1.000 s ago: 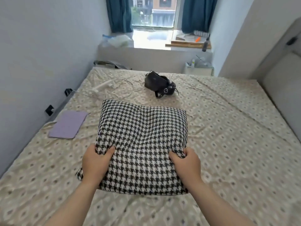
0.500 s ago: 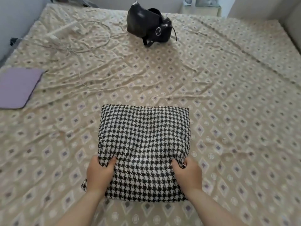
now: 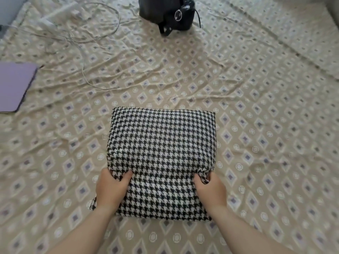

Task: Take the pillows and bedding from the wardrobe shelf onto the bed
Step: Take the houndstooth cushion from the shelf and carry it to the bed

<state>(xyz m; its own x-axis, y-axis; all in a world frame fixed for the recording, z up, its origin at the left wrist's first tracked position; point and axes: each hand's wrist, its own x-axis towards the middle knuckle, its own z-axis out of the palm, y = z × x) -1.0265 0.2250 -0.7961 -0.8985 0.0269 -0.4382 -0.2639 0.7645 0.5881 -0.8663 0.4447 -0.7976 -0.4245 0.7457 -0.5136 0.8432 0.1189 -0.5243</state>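
Lowered onto the bed (image 3: 256, 125), the houndstooth pillow (image 3: 161, 143) puckers where left hand (image 3: 111, 189) and right hand (image 3: 211, 191) grip it.

Far ahead of you sits a glossy black leather bag (image 3: 165, 13) with a round metal clasp. To your left lies a flat purple rectangular case (image 3: 13, 87); beyond it, a thin white cable (image 3: 118, 22) loops loosely.

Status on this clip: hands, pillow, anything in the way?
Left hand and right hand grip the houndstooth pillow at its near edge. Pillow lies on the bed. Farther off: black bag, cable, purple pad.
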